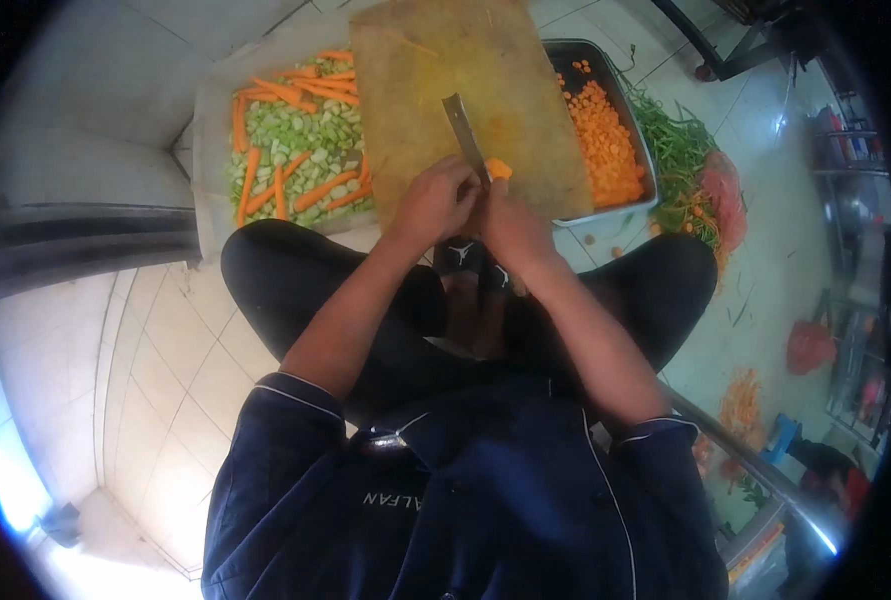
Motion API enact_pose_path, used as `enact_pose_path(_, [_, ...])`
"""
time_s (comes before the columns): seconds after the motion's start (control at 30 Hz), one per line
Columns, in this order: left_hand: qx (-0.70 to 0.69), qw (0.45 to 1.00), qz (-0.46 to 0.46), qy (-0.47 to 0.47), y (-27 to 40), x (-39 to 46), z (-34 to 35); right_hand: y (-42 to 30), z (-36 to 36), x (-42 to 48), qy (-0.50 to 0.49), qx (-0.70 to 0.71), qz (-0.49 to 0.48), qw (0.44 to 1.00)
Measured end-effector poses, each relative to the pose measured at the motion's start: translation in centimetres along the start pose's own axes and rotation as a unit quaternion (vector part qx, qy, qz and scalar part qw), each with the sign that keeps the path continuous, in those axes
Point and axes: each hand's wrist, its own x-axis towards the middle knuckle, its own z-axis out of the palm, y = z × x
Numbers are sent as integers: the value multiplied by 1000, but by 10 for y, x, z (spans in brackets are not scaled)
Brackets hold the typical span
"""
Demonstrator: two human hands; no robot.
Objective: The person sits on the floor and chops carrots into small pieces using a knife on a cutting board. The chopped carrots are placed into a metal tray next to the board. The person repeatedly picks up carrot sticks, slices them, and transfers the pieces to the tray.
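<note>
My right hand point(518, 231) is closed around the handle end of a knife point(463, 131), whose metal blade points away from me over a worn cutting board point(400, 97). My left hand point(434, 204) has its fingers bent against the left side of the blade; what lies under them is hidden. Orange carrot slices point(498, 168) lie just right of the blade, by my right fingertips. Left of the board, a pale tray point(211, 161) holds chopped green-white vegetable pieces point(314, 135) with whole peeled carrots point(249, 180) on top. At right, a metal tray point(649, 169) holds cut carrots point(603, 146).
The board rests across both trays. Green leafy trimmings point(666, 135) and a pink plastic bag point(723, 195) lie on the tiled floor at right, with orange peelings point(742, 409) further down. A dark metal frame leg point(708, 60) stands at upper right. My bent knees flank my hands.
</note>
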Motion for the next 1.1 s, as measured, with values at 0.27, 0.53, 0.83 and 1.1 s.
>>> enact_pose_path(0.27, [30,999,-30,-5,5,0,4,60,-18,3,9,-52,-50,997])
enact_pose_path(0.53, [-243,963,-116,-32,76,51,55,144,-51,36,128,58,26,990])
enact_pose_path(0.83, [-207,972,96,-58,127,83,55,149,9,32,169,121,-106,972])
enact_pose_path(1.1, [268,924,-212,-175,-104,37,-133,104,-10,24,145,96,2,985])
